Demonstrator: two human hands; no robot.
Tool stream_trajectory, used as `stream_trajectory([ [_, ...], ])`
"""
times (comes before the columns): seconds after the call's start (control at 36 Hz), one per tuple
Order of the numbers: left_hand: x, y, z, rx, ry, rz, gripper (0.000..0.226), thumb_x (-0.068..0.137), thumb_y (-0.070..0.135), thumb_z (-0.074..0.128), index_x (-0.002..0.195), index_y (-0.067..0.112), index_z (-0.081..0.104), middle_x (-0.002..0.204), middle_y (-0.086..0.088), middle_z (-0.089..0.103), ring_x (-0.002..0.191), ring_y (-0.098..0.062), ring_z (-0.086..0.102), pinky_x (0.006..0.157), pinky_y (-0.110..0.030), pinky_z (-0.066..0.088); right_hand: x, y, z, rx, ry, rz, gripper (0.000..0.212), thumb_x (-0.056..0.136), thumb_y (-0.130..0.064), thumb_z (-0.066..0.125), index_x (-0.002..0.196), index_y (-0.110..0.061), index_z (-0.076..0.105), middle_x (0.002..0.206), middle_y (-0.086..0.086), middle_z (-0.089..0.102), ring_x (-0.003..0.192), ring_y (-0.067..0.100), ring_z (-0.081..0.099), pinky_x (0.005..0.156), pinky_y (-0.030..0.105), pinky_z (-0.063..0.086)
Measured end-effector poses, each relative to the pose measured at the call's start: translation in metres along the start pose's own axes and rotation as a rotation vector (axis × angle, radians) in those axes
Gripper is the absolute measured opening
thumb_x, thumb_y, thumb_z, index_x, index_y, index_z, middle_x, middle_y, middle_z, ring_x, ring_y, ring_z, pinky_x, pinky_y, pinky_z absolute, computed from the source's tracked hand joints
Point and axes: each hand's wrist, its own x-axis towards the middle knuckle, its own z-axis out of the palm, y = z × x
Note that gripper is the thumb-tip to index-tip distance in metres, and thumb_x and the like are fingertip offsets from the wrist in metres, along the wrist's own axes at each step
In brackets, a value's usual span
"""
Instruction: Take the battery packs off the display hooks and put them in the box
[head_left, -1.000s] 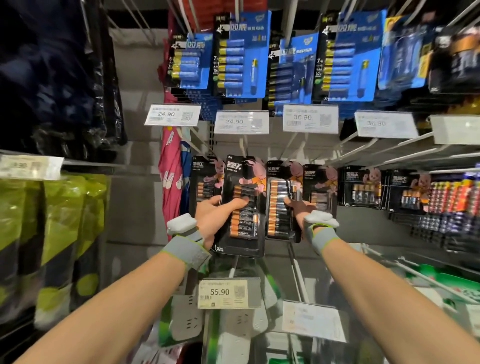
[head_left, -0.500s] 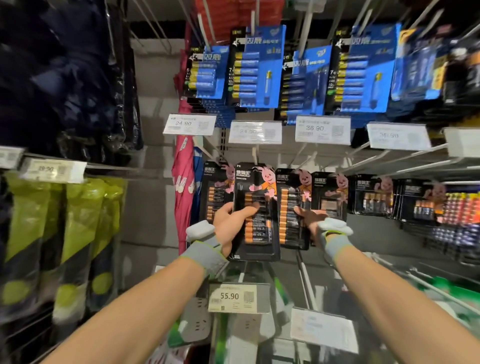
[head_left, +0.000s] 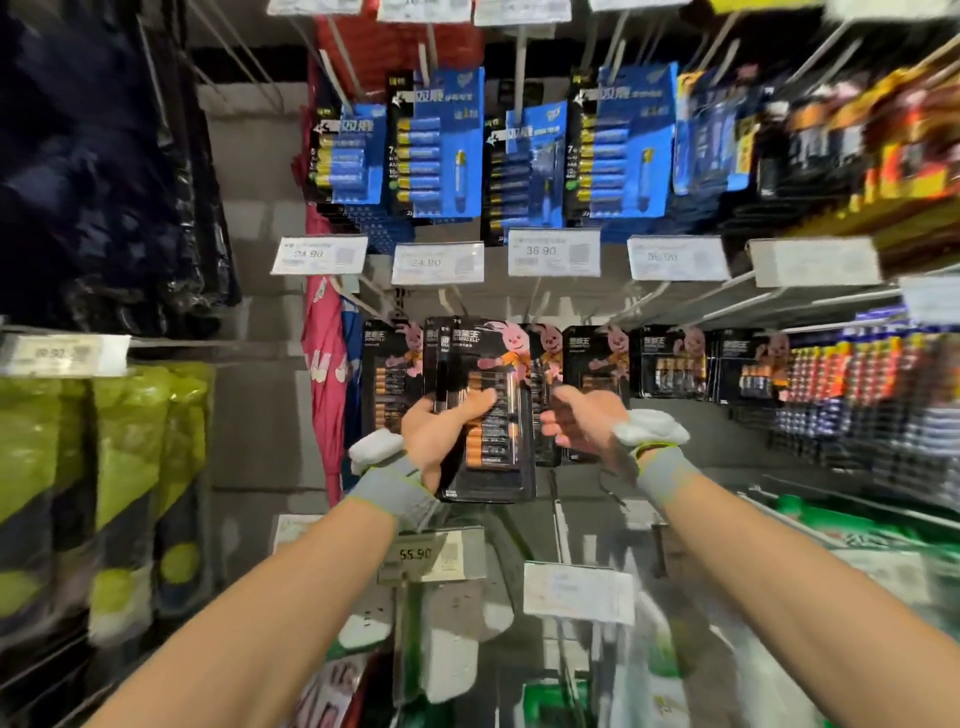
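Black battery packs (head_left: 597, 364) crowd side by side beneath jutting price tags (head_left: 553, 252); the front is open.

Left arm (head_left: 270, 597) and right arm (head_left: 779, 571) bare, reaching forward, converging. Left hand (head_left: 439, 434): fingers wrapped behind a battery pack (head_left: 498, 462), thumb across its front. Right hand (head_left: 582, 421) just beside, fingers curled inward; grip unclear.

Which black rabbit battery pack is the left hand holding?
The big black pack of orange-tipped batteries nearest the camera: the left hand grips its left edge, thumb across the front. The other packs hang behind.
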Motion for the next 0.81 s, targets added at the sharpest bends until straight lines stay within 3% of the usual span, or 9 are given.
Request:
stream_trajectory([
  [0.08, -0.01, 0.001, 0.008, 0.001, -0.025, 0.019, 0.054, 0.064, 0.03, 0.09, 0.107, 0.007, 0.067, 0.105, -0.006, 0.072, 0.092, -0.016, 0.068, 0.082, -0.028, 0.051, -0.031, -0.006, 0.0, 0.024, -0.125, -0.032, 0.032, 0.093, -0.032, 0.06, 0.068, -0.013, 0.053, 0.052, 0.001, 0.049, 0.036, 0.009, 0.044, 0.035, 0.014, 0.034],
  [0.17, -0.028, 0.004, 0.02, -0.056, -0.093, 0.01, 0.039, 0.072, 0.015, 0.086, 0.106, 0.002, 0.071, 0.099, -0.015, 0.075, 0.072, -0.014, 0.073, 0.057, -0.021, 0.055, -0.051, 0.0, -0.008, -0.015, -0.112, -0.119, 0.03, 0.08, -0.036, 0.075, 0.087, -0.011, 0.061, 0.07, 0.008, 0.055, 0.054, 0.016, 0.049, 0.049, 0.022, 0.044],
  [0.25, -0.048, 0.009, 0.03, -0.094, -0.134, -0.017, 0.031, 0.075, 0.01, 0.083, 0.104, 0.005, 0.07, 0.093, -0.014, 0.075, 0.067, -0.016, 0.073, 0.051, -0.022, 0.054, -0.068, 0.006, -0.017, -0.021, -0.076, -0.149, 0.054, 0.067, -0.044, 0.082, 0.102, -0.008, 0.062, 0.086, 0.009, 0.064, 0.069, 0.023, 0.059, 0.067, 0.033, 0.055],
  [0.31, -0.063, 0.008, 0.038, -0.099, -0.149, -0.023, 0.033, 0.077, 0.011, 0.081, 0.107, 0.005, 0.069, 0.093, -0.012, 0.074, 0.066, -0.011, 0.073, 0.05, -0.019, 0.053, -0.081, 0.01, -0.025, -0.03, -0.05, -0.157, 0.046, 0.068, -0.044, 0.082, 0.09, -0.009, 0.061, 0.076, 0.007, 0.062, 0.064, 0.025, 0.056, 0.066, 0.035, 0.051],
  [0.39, -0.068, 0.007, 0.041, -0.076, -0.177, -0.05, 0.07, 0.061, 0.037, 0.093, 0.118, 0.007, 0.067, 0.106, -0.009, 0.074, 0.086, -0.013, 0.073, 0.072, -0.025, 0.059, -0.09, 0.009, -0.035, -0.041, 0.032, -0.137, 0.038, 0.072, -0.042, 0.078, 0.069, -0.015, 0.052, 0.053, -0.004, 0.049, 0.058, 0.02, 0.046, 0.07, 0.037, 0.044],
  [0.47, -0.047, -0.01, 0.038, -0.04, -0.124, -0.089, 0.124, 0.032, 0.061, 0.095, 0.136, 0.008, 0.055, 0.118, -0.002, 0.07, 0.104, -0.016, 0.068, 0.083, -0.031, 0.054, -0.095, 0.011, -0.054, -0.032, 0.092, -0.149, 0.035, 0.07, -0.049, 0.074, 0.074, -0.017, 0.06, 0.077, 0.002, 0.061, 0.076, 0.025, 0.057, 0.082, 0.041, 0.049],
  [0.58, -0.095, 0.003, 0.046, -0.022, -0.155, -0.042, 0.044, 0.08, 0.031, 0.08, 0.116, 0.009, 0.069, 0.104, -0.008, 0.073, 0.107, -0.021, 0.065, 0.099, -0.042, 0.049, -0.12, 0.01, -0.082, -0.044, 0.155, -0.126, 0.046, 0.086, -0.036, 0.067, 0.114, 0.001, 0.064, 0.116, 0.022, 0.065, 0.111, 0.039, 0.059, 0.101, 0.047, 0.044],
  [0.67, -0.105, -0.001, 0.048, 0.005, -0.151, -0.005, 0.043, 0.088, 0.02, 0.073, 0.125, 0.003, 0.061, 0.108, -0.021, 0.064, 0.076, -0.015, 0.073, 0.092, -0.044, 0.047, -0.126, 0.018, -0.097, -0.093, 0.206, -0.14, 0.048, 0.089, -0.038, 0.063, 0.123, -0.004, 0.058, 0.121, 0.016, 0.062, 0.112, 0.034, 0.058, 0.1, 0.041, 0.043],
  [0.81, -0.101, -0.012, 0.047, 0.017, -0.103, -0.017, 0.026, 0.081, 0.019, 0.079, 0.106, 0.013, 0.073, 0.102, -0.009, 0.076, 0.099, -0.029, 0.071, 0.092, -0.044, 0.054, -0.131, 0.027, -0.103, -0.082, 0.18, -0.18, 0.036, 0.092, -0.033, 0.061, 0.118, -0.009, 0.056, 0.11, 0.006, 0.062, 0.101, 0.023, 0.058, 0.09, 0.034, 0.044],
])
